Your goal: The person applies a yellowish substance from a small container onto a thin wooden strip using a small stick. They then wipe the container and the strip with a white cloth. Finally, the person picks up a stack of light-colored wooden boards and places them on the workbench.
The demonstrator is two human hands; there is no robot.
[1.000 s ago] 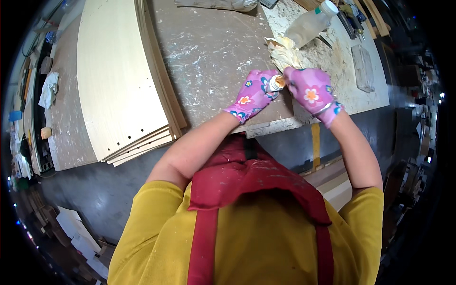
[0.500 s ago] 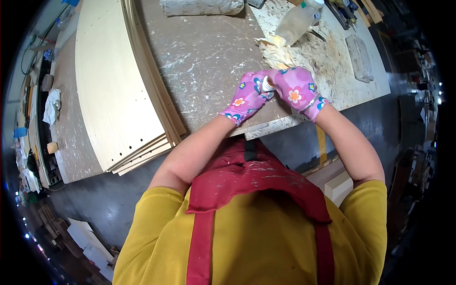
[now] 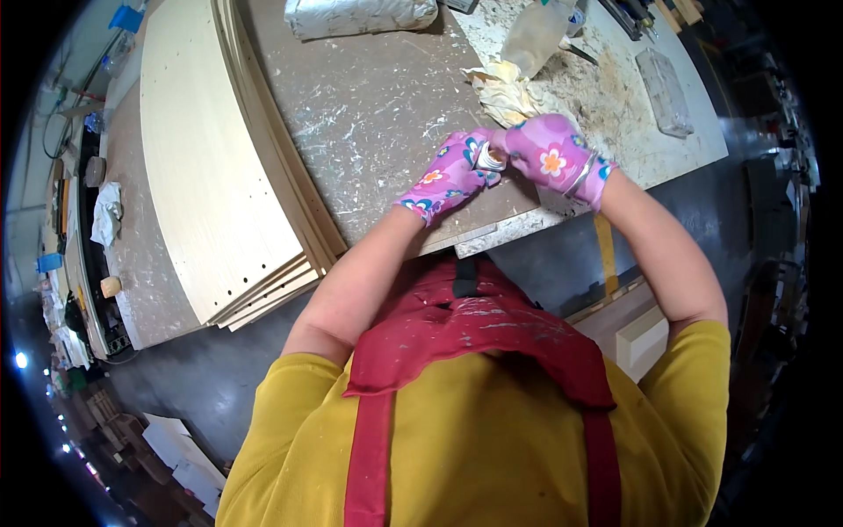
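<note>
Pink flowered gloves cover both hands, which meet above the near edge of the worktable (image 3: 369, 114). My left hand (image 3: 452, 173) is closed around a small white, tube-like thing (image 3: 489, 159) with a brownish end; its exact kind does not show. My right hand (image 3: 551, 155) is closed beside it, fingers curled toward the left hand; what they pinch, if anything, is hidden. Just beyond the hands lies a crumpled cream cloth or paper (image 3: 505, 92). A translucent plastic bottle (image 3: 536, 39) is right behind that.
A stack of curved pale wood panels (image 3: 211, 167) overhangs the table edge at left. A wrapped silvery bundle (image 3: 360, 18) lies at the far side. On the stained white board (image 3: 606, 105) at right rests a grey block (image 3: 663, 92). Light wood pieces (image 3: 641, 338) sit below, right.
My right hand has shifted slightly right and turned, and the white thing in my left hand shows more. The whole view has tilted a little.
</note>
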